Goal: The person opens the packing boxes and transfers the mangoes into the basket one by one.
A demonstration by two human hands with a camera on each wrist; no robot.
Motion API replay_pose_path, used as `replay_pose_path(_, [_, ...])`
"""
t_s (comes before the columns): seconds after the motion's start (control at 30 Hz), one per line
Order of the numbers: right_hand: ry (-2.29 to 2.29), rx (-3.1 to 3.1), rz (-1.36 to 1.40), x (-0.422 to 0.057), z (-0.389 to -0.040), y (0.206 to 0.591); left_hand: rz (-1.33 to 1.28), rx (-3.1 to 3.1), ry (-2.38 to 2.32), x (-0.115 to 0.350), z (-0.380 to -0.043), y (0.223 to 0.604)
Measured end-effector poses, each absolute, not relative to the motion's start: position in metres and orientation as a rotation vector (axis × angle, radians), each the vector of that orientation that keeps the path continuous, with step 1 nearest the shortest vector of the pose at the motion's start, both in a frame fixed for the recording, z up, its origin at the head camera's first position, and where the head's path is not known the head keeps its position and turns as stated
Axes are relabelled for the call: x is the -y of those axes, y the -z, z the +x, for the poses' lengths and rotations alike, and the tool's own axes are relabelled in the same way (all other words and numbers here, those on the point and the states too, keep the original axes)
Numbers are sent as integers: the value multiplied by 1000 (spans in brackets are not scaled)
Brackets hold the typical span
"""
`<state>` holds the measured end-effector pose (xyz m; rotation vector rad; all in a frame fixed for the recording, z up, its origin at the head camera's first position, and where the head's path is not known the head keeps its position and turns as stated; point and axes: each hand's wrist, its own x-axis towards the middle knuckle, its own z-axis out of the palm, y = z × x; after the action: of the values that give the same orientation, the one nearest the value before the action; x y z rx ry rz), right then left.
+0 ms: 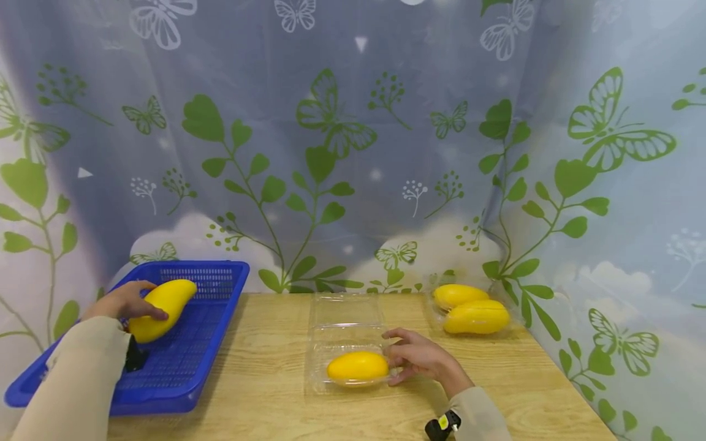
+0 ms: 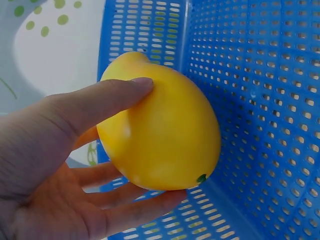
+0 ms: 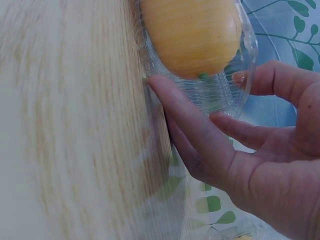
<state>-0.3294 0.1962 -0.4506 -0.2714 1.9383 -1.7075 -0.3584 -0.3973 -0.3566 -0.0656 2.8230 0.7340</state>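
- Grip at left (image 1: 124, 301) pinched a mango (image 1: 168, 306) over the blue basket (image 1: 216, 343), its long axis slanting forward and right.
- Right grip (image 1: 416, 356), spread, touched the right edge of the open clamshell (image 1: 346, 338).
- That clamshell, a second mango (image 1: 357, 366) lying crosswise inside, sat well right of the first.
- Farther right lay two packed mangoes (image 1: 475, 316).

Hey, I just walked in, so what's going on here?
A person is handling yellow, mango-like fruit with both hands. The left hand grips one fruit in or just above the blue basket. The right hand is at the right edge of an open clear container on the wooden table, which has a single fruit in it. Farther back on the right, two more fruits sit together in clear plastic.
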Motion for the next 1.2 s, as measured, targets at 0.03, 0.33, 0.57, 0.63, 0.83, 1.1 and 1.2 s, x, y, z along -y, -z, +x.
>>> replay_pose_path(0.03, [1706, -1940, -272, -196, -330, 450, -72, -2820, -739, 398, -358, 358])
replay_pose_path(0.33, [1717, -1938, -270, -195, -330, 450, -139, -2791, -744, 404, -360, 364])
replay_pose_path(0.57, [1716, -1939, -267, -196, -329, 450, -174, -2794, -700, 401, -363, 366])
replay_pose_path(0.63, [1713, -1943, -271, -196, -329, 450, -177, -2787, -701, 401, -364, 367])
replay_pose_path(0.83, [1705, -1943, -269, -196, -328, 451, -220, -2772, -727, 403, -370, 372])
replay_pose_path(1.1, [1708, -1937, -269, -195, -328, 450, -222, -2775, -686, 405, -369, 371])
replay_pose_path(1.2, [1712, -1940, -272, -195, -328, 450, -218, -2767, -683, 404, -367, 371])
